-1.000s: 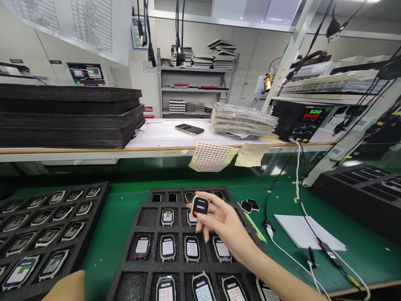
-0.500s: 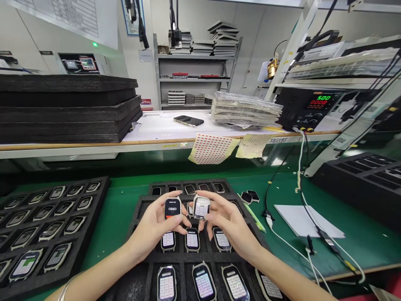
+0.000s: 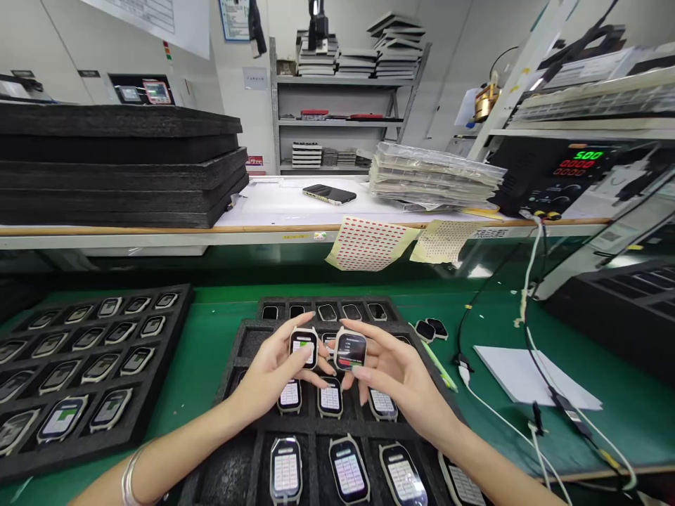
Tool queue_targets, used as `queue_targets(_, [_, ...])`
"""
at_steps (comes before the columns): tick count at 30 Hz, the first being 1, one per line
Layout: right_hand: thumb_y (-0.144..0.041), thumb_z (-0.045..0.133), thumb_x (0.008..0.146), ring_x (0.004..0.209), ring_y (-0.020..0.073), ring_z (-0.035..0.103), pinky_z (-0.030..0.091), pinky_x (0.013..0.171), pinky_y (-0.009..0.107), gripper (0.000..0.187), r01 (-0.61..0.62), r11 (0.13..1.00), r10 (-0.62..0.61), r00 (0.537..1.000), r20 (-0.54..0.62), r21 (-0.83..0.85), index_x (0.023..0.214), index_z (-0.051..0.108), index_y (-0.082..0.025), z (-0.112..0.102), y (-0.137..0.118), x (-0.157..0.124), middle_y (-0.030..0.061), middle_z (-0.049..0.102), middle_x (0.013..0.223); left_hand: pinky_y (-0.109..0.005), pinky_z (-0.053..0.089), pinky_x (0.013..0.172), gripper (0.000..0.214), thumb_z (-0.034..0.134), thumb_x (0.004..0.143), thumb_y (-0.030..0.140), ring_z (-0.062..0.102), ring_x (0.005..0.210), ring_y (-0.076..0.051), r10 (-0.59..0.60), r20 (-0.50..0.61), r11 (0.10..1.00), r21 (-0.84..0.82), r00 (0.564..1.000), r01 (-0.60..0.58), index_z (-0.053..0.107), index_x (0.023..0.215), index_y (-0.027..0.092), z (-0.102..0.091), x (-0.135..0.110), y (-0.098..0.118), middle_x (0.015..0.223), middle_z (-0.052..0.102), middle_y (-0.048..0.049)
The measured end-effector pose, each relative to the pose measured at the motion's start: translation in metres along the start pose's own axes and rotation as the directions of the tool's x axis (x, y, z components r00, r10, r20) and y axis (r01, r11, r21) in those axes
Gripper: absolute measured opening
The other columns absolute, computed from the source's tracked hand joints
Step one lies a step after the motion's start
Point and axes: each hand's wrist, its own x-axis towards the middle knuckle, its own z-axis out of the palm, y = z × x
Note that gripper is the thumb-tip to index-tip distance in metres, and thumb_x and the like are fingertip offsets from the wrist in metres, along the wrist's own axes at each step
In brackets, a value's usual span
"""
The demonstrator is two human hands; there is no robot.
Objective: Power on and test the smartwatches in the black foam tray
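Observation:
My left hand (image 3: 274, 369) grips a smartwatch (image 3: 304, 346) without a strap, its thumb on the lit screen, which shows white with a green patch. In my right hand (image 3: 393, 365) is a second smartwatch (image 3: 350, 350); its screen is dark with small text and a red strip, and the thumb lies at its lower edge. Both watches are held side by side above a black foam tray (image 3: 232, 422). Several strapless watches sit in the tray's compartments, many with white grid screens, such as the watch (image 3: 349, 469) near the front. My hands hide part of the middle rows.
Another foam tray (image 3: 136, 407) full of watches lies at left. Two loose watches (image 3: 425, 330), a green pen-like stick (image 3: 440, 367), white paper (image 3: 535, 376) and cables (image 3: 500, 414) are at right. A shelf (image 3: 264, 228) carries foam stacks, a phone (image 3: 330, 194) and a power supply (image 3: 559, 176).
The left watch's screen has gone from dark with an orange strip to white with green. The right watch's screen has gone from a white grid to dark text with red. The view has shifted slightly.

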Motion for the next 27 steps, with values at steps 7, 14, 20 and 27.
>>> queue_targets(7, [-0.022, 0.067, 0.082, 0.069, 0.0177, 0.065, 0.055, 0.049, 0.024, 0.049, -0.017, 1.000, 0.017, 1.000, -0.011, 0.019, 0.128, 0.049, -0.022, 0.0002, 0.0022, 0.0004, 0.0073, 0.065, 0.094, -0.037, 0.057, 0.074, 0.067, 0.073, 0.072, 0.015, 0.063, 0.086, -0.022, 0.034, -0.024, 0.997, 0.069, 0.999, -0.032, 0.044, 0.132, 0.022, 0.0021, 0.0007, 0.0027, 0.099, 0.062, -0.0073])
queue_targets(14, [-0.028, 0.057, 0.089, 0.060, 0.0178, 0.066, 0.052, 0.042, 0.023, 0.033, 0.007, 0.999, -0.005, 0.999, -0.033, 0.041, 0.120, 0.057, -0.019, -0.0039, 0.0034, 0.0019, 0.0086, 0.067, 0.090, -0.034, 0.057, 0.070, 0.060, 0.066, 0.080, 0.018, 0.063, 0.085, -0.021, 0.029, 0.017, 0.996, 0.086, 0.999, -0.030, 0.039, 0.134, 0.022, 0.0021, -0.0014, 0.0004, 0.095, 0.060, -0.0063])
queue_targets(20, [-0.034, 0.060, 0.088, 0.048, 0.0127, 0.061, 0.047, 0.041, 0.020, 0.031, -0.053, 0.996, 0.047, 0.996, -0.079, -0.075, 0.115, 0.060, -0.019, -0.0011, 0.0013, 0.0002, 0.0038, 0.066, 0.074, -0.034, 0.058, 0.067, 0.051, 0.064, 0.081, 0.019, 0.062, 0.083, -0.021, 0.063, 0.034, 0.992, 0.107, 0.997, -0.066, 0.045, 0.128, 0.021, 0.0038, -0.0029, 0.0038, 0.094, 0.060, -0.0068])
queue_targets(27, [-0.022, 0.067, 0.081, 0.078, 0.0201, 0.066, 0.055, 0.053, 0.025, 0.047, -0.052, 0.997, 0.048, 0.995, 0.084, 0.055, 0.126, 0.053, -0.026, -0.0015, -0.0001, -0.0021, 0.0084, 0.064, 0.108, -0.028, 0.057, 0.053, 0.036, 0.057, 0.087, 0.026, 0.062, 0.070, -0.017, 0.026, -0.031, 0.986, 0.163, 0.999, -0.020, 0.048, 0.121, 0.018, 0.0035, 0.0007, 0.0025, 0.081, 0.059, -0.0041])
